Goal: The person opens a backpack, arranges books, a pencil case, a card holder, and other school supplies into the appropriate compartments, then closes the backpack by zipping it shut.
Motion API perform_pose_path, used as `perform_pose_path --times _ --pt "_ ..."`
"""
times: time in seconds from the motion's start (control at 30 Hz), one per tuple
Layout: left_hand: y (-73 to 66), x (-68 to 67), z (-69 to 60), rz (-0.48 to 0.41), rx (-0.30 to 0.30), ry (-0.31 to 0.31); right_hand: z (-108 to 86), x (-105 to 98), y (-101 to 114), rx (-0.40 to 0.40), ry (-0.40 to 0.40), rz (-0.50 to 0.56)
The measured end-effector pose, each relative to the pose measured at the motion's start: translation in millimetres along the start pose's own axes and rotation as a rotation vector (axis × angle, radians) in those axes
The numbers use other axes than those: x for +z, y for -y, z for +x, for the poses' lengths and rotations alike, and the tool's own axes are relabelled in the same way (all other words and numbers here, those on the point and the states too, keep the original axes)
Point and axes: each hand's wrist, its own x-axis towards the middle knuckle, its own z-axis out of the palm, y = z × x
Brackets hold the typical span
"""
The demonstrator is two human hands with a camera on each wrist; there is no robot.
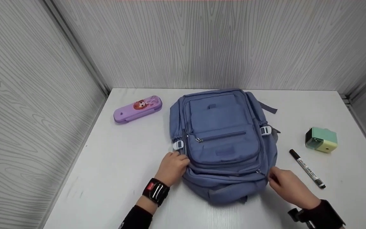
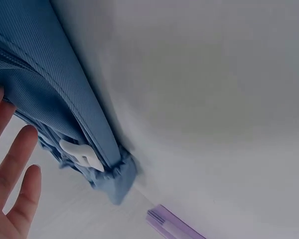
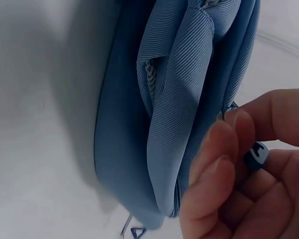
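Observation:
A blue backpack [image 1: 224, 127] lies on the white table with its front pocket facing up. At its lower left side, my left hand [image 1: 172, 168] holds the fabric edge beside a white buckle [image 1: 178, 145]; in the left wrist view the other fingers [image 2: 15, 159] are spread and the thumb is hidden. My right hand [image 1: 292, 188] is at the lower right edge. In the right wrist view its thumb and forefinger pinch something small at the backpack's zipper edge, mostly covered by the fingertips. A metal zipper pull [image 1: 258, 171] shows close to that hand.
A purple pencil case [image 1: 138, 109] with a cartoon figure lies left of the backpack. To the right are a black-capped marker [image 1: 307, 169] and a green and yellow pencil sharpener [image 1: 321, 140]. Grey wood-grain panels [image 1: 202, 44] stand behind and beside the table.

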Motion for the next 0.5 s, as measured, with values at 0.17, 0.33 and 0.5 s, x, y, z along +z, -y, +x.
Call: perform_pose_path --times 0.17,0.33,0.5 --pt "13.9 0.9 4.3 0.014 -0.040 0.003 -0.4 10 6 -0.076 0.033 0.031" --pt "18.8 -2.3 6.4 0.032 -0.080 0.025 0.3 15 9 -0.112 0.023 0.053" --pt "6.7 -16.2 13.0 0.021 -0.123 0.089 -0.5 16 7 -0.128 0.009 0.075"
